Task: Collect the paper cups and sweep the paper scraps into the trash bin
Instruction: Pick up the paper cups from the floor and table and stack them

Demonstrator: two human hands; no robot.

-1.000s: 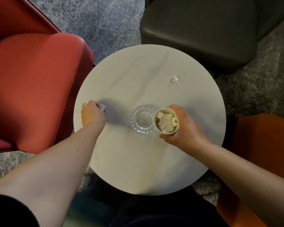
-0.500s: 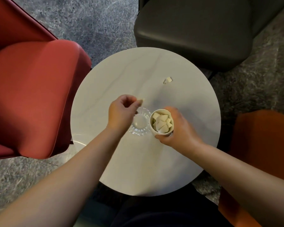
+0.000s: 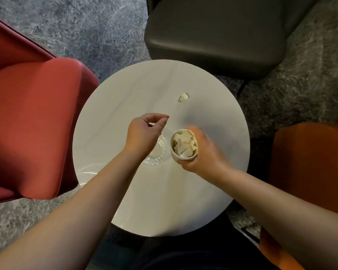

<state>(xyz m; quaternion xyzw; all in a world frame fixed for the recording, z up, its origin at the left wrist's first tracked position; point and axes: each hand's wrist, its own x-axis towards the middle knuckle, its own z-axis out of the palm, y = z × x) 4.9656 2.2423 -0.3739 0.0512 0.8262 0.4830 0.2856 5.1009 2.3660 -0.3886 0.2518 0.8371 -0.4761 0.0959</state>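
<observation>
My right hand (image 3: 205, 152) grips a white paper cup (image 3: 183, 146) filled with several paper scraps, near the middle of the round white table (image 3: 183, 201). The cup leans a little toward my left hand. My left hand (image 3: 144, 133) hovers just left of the cup, fingers curled, thumb and forefinger pinching what looks like a small paper scrap (image 3: 167, 118). One loose paper scrap (image 3: 183, 97) lies on the table farther back. No trash bin is in view.
A clear glass dish (image 3: 157, 154) sits on the table, partly under my left hand and close beside the cup. A red armchair (image 3: 33, 123) stands left, a dark grey chair (image 3: 213, 32) behind, an orange seat (image 3: 310, 162) right. Grey carpet surrounds them.
My left hand left the table's left edge, where it pinched up a scrap, and moved right to beside the cup. The right hand kept hold of the cup and tilted it slightly.
</observation>
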